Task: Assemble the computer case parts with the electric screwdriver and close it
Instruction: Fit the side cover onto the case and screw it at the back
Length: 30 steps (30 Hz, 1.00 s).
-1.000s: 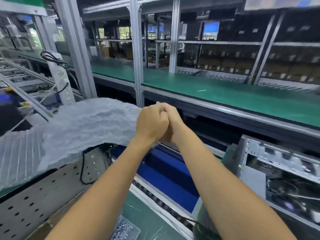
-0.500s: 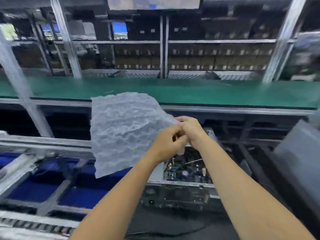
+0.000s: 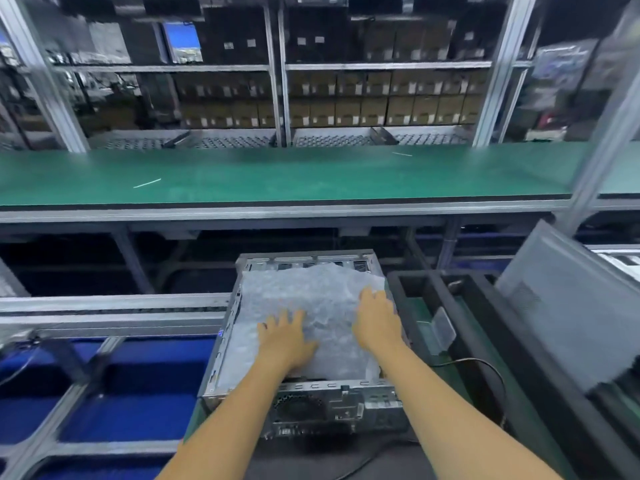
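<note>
Computer case — open metal box, lying flat at the lower middle of the view, its rear panel with fan grille and ports facing the person. Top side uncovered.

Foam sheet — white, crinkled, spread over the open top of the case and covering most of the inside; its far edge reaches close to the far wall of the case.

Left hand — palm down on the near left part of the foam sheet, fingers spread and straight, pressing flat; grip open, nothing held.

Right hand — palm down on the right part of the foam sheet near the case's right wall, fingers spread; grip open, nothing held.

Side panel — grey metal sheet with a vented patch, standing tilted at the right, well apart from the hands.

Black tray — dark foam frame just beside the case on its right, with a black cable curving over the green mat inside it.

Desk — long green surface beyond the case, across a gap.

Blue bins — lower left, under a grey metal frame.

Shelves — at the back, stacked with brown boxes.
</note>
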Available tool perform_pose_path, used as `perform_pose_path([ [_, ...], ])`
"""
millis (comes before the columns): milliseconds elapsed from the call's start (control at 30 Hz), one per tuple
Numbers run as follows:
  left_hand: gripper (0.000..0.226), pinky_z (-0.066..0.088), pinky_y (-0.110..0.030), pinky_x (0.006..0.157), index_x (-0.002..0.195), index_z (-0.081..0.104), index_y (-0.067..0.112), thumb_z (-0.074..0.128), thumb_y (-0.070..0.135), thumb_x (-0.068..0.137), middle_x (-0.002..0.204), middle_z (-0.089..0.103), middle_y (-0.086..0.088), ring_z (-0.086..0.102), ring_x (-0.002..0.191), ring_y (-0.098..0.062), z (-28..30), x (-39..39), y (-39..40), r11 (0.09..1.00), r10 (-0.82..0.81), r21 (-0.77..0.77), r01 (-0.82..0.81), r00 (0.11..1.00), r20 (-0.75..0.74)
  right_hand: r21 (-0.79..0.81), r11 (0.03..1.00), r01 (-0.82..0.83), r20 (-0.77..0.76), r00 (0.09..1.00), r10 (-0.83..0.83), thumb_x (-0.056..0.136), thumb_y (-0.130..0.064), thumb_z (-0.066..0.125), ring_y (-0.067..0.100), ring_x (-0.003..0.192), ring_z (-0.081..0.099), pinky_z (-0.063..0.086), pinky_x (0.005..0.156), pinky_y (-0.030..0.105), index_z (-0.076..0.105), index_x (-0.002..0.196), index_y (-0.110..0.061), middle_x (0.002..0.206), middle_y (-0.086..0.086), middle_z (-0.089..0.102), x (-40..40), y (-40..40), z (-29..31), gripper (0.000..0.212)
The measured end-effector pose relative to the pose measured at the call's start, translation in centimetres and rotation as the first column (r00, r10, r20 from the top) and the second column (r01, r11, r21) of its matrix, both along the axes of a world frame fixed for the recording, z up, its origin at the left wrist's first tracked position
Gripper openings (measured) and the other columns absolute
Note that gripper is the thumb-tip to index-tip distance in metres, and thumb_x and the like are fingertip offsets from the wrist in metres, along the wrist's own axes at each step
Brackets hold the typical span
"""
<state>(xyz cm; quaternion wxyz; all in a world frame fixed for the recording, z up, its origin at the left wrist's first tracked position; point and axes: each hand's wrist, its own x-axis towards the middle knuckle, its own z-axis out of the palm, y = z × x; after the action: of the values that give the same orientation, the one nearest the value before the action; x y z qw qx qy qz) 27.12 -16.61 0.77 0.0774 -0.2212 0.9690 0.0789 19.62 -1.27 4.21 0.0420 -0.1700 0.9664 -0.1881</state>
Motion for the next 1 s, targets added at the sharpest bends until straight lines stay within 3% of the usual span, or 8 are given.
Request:
perform_pose_path([
  [100, 0.078, 0.015, -0.048, 0.113, 0.150, 0.007, 0.031, 0.039, 0.066, 0.087, 0.158, 0.012, -0.009, 0.020, 0.141, -0.034, -0.9, -1.1, 0.3, 0.995, -0.093, 0.025, 0.092, 0.994, 0.054, 0.197, 0.974, -0.113, -0.016, 0.993, 0.119, 0.093, -0.013, 0.057, 0.038, 0.143, 0.023, 0.030, 0.113, 0.046, 0.018, 0.153, -0.018, 0.158, 0.019, 0.016, 0.0, -0.5, -1.4, 0.072],
  [233, 0.086, 0.027, -0.044, 0.113, 0.152, 0.004, 0.026, 0.052, 0.054, 0.086, 0.159, 0.013, -0.004, 0.025, 0.141, -0.030, -2.2, -2.4, 0.0, 0.933, -0.171, 0.341, 0.115, 0.975, 0.140, 0.411, 0.877, -0.248, -0.069, 0.951, 0.301, 0.098, -0.018, 0.051, 0.036, 0.152, -0.012, -0.001, 0.122, 0.051, -0.019, 0.156, -0.021, 0.165, 0.009, -0.020, -0.1, -1.2, -3.3, 0.090],
  [333, 0.085, 0.028, -0.045, 0.112, 0.152, 0.007, 0.025, 0.052, 0.054, 0.086, 0.159, 0.010, -0.008, 0.022, 0.142, -0.031, -2.8, -3.5, -0.1, 0.931, -0.171, 0.350, 0.105, 0.972, 0.163, 0.453, 0.796, -0.401, -0.020, 0.889, 0.458, 0.100, -0.017, 0.047, 0.031, 0.152, -0.019, -0.007, 0.122, 0.047, -0.009, 0.159, -0.026, 0.164, 0.004, -0.023, -0.9, -1.7, -4.5, 0.082],
  [500, 0.060, 0.020, -0.048, 0.114, 0.145, 0.024, 0.020, 0.048, 0.029, 0.092, 0.153, 0.019, -0.013, 0.017, 0.140, -0.033, -2.2, -4.6, -0.5, 0.982, -0.185, 0.076, 0.174, 0.965, 0.188, 0.486, 0.760, -0.431, 0.111, 0.893, 0.436, 0.100, -0.038, 0.045, 0.032, 0.153, 0.007, -0.004, 0.122, 0.051, 0.024, 0.157, -0.019, 0.167, 0.010, 0.012, -1.6, -2.8, -5.4, 0.063],
  [633, 0.069, 0.008, -0.051, 0.114, 0.149, 0.008, 0.013, 0.045, 0.030, 0.094, 0.154, 0.011, -0.017, 0.012, 0.141, -0.039, -2.0, -4.7, -1.0, 0.986, -0.121, -0.083, 0.148, 0.956, 0.266, 0.520, 0.738, -0.429, 0.224, 0.903, 0.367, 0.100, -0.046, 0.038, 0.031, 0.146, 0.026, -0.001, 0.119, 0.052, 0.033, 0.151, -0.011, 0.156, 0.014, 0.035, -2.2, -4.2, -5.0, 0.061],
  [800, 0.076, 0.005, -0.055, 0.113, 0.150, -0.011, 0.016, 0.042, 0.031, 0.098, 0.153, -0.026, -0.019, -0.009, 0.140, -0.049, -3.0, -6.2, -0.3, 0.992, -0.117, 0.097, 0.081, 0.879, 0.463, 0.452, 0.764, -0.460, 0.242, 0.888, 0.392, 0.098, -0.034, 0.040, 0.031, 0.134, 0.043, 0.011, 0.116, 0.048, 0.042, 0.141, -0.006, 0.146, 0.019, 0.047, -2.3, -5.0, -5.2, 0.052],
  [900, 0.059, -0.006, -0.062, 0.110, 0.152, -0.001, 0.026, 0.028, 0.028, 0.101, 0.154, -0.027, -0.011, -0.024, 0.137, -0.046, -4.5, -6.9, -0.2, 0.961, -0.135, 0.274, 0.027, 0.913, 0.385, 0.356, 0.816, -0.455, 0.275, 0.886, 0.374, 0.096, -0.025, 0.042, 0.031, 0.129, 0.048, 0.018, 0.111, 0.045, 0.052, 0.131, -0.008, 0.140, 0.017, 0.052, -3.1, -4.9, -5.0, 0.040],
  [1000, 0.065, 0.001, -0.050, 0.116, 0.151, -0.001, 0.014, 0.021, 0.047, 0.100, 0.158, -0.012, -0.007, -0.012, 0.143, -0.037, -5.2, -6.8, -1.0, 0.869, 0.100, 0.458, -0.187, 0.973, 0.208, 0.293, 0.843, -0.451, 0.324, 0.877, 0.356, 0.093, -0.021, 0.042, 0.032, 0.127, 0.051, 0.022, 0.108, 0.046, 0.059, 0.125, -0.013, 0.134, 0.015, 0.059, -3.6, -5.6, -4.8, 0.037],
])
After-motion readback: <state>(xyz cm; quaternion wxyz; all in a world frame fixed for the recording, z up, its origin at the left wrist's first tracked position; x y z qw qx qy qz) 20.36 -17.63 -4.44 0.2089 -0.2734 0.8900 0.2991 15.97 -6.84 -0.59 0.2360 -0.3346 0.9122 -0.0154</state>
